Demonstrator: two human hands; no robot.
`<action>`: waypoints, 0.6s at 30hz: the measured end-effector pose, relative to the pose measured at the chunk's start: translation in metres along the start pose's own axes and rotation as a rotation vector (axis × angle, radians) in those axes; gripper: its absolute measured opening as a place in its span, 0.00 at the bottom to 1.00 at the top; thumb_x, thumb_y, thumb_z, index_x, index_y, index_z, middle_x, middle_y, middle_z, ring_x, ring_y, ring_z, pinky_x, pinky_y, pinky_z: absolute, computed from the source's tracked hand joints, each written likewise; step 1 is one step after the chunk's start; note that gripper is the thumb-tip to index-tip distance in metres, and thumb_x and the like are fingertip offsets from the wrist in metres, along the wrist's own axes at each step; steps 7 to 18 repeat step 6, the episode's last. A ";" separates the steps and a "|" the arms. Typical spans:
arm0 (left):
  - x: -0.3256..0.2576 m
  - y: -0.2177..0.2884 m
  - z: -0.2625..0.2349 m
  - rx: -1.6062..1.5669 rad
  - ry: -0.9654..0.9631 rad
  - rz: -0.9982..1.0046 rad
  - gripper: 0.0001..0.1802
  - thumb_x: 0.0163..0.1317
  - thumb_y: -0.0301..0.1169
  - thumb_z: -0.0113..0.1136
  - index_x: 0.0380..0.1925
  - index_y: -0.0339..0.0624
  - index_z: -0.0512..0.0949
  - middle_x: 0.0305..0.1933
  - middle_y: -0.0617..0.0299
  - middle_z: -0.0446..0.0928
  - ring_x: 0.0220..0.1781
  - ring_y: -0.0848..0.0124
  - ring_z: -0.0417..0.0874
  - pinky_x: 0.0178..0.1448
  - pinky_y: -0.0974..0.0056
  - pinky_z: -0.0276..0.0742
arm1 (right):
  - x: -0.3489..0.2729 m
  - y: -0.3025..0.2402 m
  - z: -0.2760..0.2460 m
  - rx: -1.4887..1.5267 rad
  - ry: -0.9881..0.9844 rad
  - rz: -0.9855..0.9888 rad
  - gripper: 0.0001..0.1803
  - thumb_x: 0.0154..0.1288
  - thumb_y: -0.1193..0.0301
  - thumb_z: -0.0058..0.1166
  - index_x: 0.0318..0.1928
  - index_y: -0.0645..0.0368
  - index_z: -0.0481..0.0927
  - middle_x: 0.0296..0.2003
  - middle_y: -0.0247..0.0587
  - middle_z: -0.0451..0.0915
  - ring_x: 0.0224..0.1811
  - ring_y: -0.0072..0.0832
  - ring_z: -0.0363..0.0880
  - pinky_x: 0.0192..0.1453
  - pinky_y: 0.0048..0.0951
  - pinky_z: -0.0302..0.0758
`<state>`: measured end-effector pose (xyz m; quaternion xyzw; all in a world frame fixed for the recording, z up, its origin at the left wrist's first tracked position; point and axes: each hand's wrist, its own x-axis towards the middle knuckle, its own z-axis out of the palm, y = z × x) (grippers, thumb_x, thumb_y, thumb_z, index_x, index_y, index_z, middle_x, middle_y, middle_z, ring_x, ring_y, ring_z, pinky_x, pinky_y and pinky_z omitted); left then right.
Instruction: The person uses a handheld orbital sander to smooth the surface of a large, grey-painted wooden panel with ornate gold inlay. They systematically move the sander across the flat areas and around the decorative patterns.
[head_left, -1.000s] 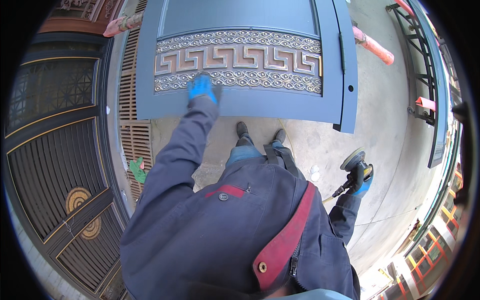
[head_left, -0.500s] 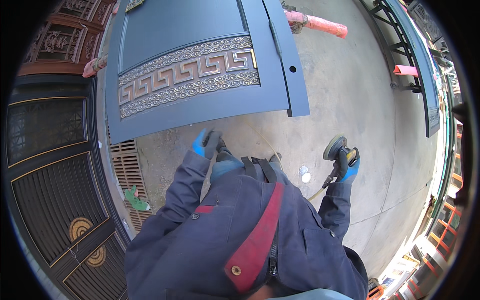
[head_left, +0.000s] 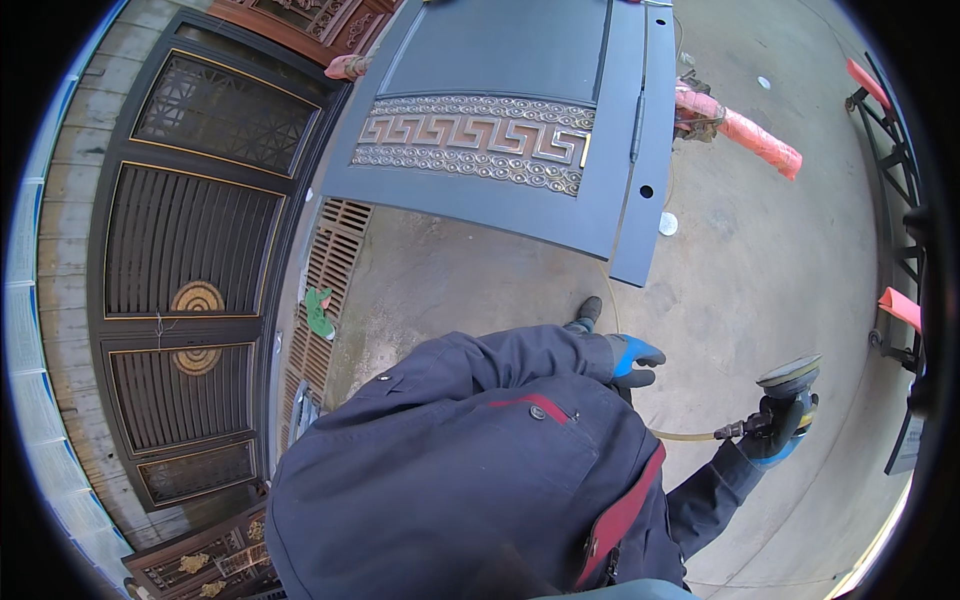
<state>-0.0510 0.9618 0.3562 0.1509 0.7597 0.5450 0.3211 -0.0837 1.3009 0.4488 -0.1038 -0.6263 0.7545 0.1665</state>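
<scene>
My right hand (head_left: 783,428), in a blue glove, grips a round-pad air sander (head_left: 790,377) held out to my right above the concrete floor. A thin hose (head_left: 685,436) runs from the tool back toward my body. My left hand (head_left: 632,359), also in a blue glove, hangs close to my dark jacket with its fingers loosely curled and nothing in it. A grey-blue metal door panel (head_left: 500,60) with a gold key-pattern band (head_left: 470,140) lies flat ahead, well clear of both hands. My shoe (head_left: 588,310) shows just beyond the left hand.
Dark ornate gate panels (head_left: 190,260) lie along the left, with a slatted grating (head_left: 325,260) and a green glove (head_left: 320,312) beside them. A pink wrapped roll (head_left: 750,135) and a white disc (head_left: 668,223) lie right of the door. A black metal frame (head_left: 895,220) stands at the right edge.
My left hand came off the door panel's near edge and drew back to my body. I stand farther from the panel now. The right hand still holds the sander out at the side.
</scene>
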 end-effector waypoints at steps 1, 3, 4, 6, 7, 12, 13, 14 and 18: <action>0.010 0.002 -0.001 -0.020 -0.025 -0.016 0.36 0.69 0.50 0.63 0.70 0.39 0.74 0.65 0.45 0.81 0.67 0.52 0.83 0.70 0.50 0.79 | 0.017 0.006 -0.004 -0.022 -0.099 -0.110 0.24 0.79 0.61 0.55 0.67 0.62 0.73 0.40 0.39 0.81 0.35 0.23 0.77 0.40 0.23 0.75; 0.037 0.003 0.002 -0.108 -0.038 0.020 0.38 0.68 0.51 0.64 0.71 0.39 0.73 0.66 0.46 0.81 0.68 0.54 0.82 0.70 0.50 0.79 | 0.046 0.012 -0.010 0.073 -0.070 0.016 0.21 0.80 0.58 0.53 0.61 0.60 0.79 0.40 0.37 0.80 0.37 0.22 0.77 0.39 0.23 0.74; 0.055 0.004 0.005 -0.185 -0.019 0.072 0.39 0.69 0.53 0.65 0.72 0.40 0.72 0.67 0.46 0.80 0.70 0.55 0.80 0.71 0.50 0.78 | 0.060 0.013 -0.012 0.111 -0.032 0.116 0.21 0.80 0.57 0.53 0.61 0.60 0.79 0.42 0.38 0.79 0.37 0.23 0.77 0.39 0.24 0.75; 0.092 0.008 0.009 -0.364 -0.040 0.097 0.40 0.69 0.54 0.66 0.74 0.41 0.71 0.67 0.46 0.80 0.72 0.55 0.78 0.73 0.50 0.76 | 0.096 0.022 -0.002 0.059 0.043 0.096 0.26 0.76 0.55 0.61 0.63 0.60 0.78 0.41 0.38 0.80 0.37 0.25 0.78 0.39 0.26 0.76; 0.092 0.008 0.009 -0.364 -0.040 0.097 0.40 0.69 0.54 0.66 0.74 0.41 0.71 0.67 0.46 0.80 0.72 0.55 0.78 0.73 0.50 0.76 | 0.096 0.022 -0.002 0.059 0.043 0.096 0.26 0.76 0.55 0.61 0.63 0.60 0.78 0.41 0.38 0.80 0.37 0.25 0.78 0.39 0.26 0.76; 0.092 0.008 0.009 -0.364 -0.040 0.097 0.40 0.69 0.54 0.66 0.74 0.41 0.71 0.67 0.46 0.80 0.72 0.55 0.78 0.73 0.50 0.76 | 0.096 0.022 -0.002 0.059 0.043 0.096 0.26 0.76 0.55 0.61 0.63 0.60 0.78 0.41 0.38 0.80 0.37 0.25 0.78 0.39 0.26 0.76; 0.092 0.008 0.009 -0.364 -0.040 0.097 0.40 0.69 0.54 0.66 0.74 0.41 0.71 0.67 0.46 0.80 0.72 0.55 0.78 0.73 0.50 0.76 | 0.096 0.022 -0.002 0.059 0.043 0.096 0.26 0.76 0.55 0.61 0.63 0.60 0.78 0.41 0.38 0.80 0.37 0.25 0.78 0.39 0.26 0.76; 0.092 0.008 0.009 -0.364 -0.040 0.097 0.40 0.69 0.54 0.66 0.74 0.41 0.71 0.67 0.46 0.80 0.72 0.55 0.78 0.73 0.50 0.76 | 0.096 0.022 -0.002 0.059 0.043 0.096 0.26 0.76 0.55 0.61 0.63 0.60 0.78 0.41 0.38 0.80 0.37 0.25 0.78 0.39 0.26 0.76; 0.092 0.008 0.009 -0.364 -0.040 0.097 0.40 0.69 0.54 0.66 0.74 0.41 0.71 0.67 0.46 0.80 0.72 0.55 0.78 0.73 0.50 0.76 | 0.096 0.022 -0.002 0.059 0.043 0.096 0.26 0.76 0.55 0.61 0.63 0.60 0.78 0.41 0.38 0.80 0.37 0.25 0.78 0.39 0.26 0.76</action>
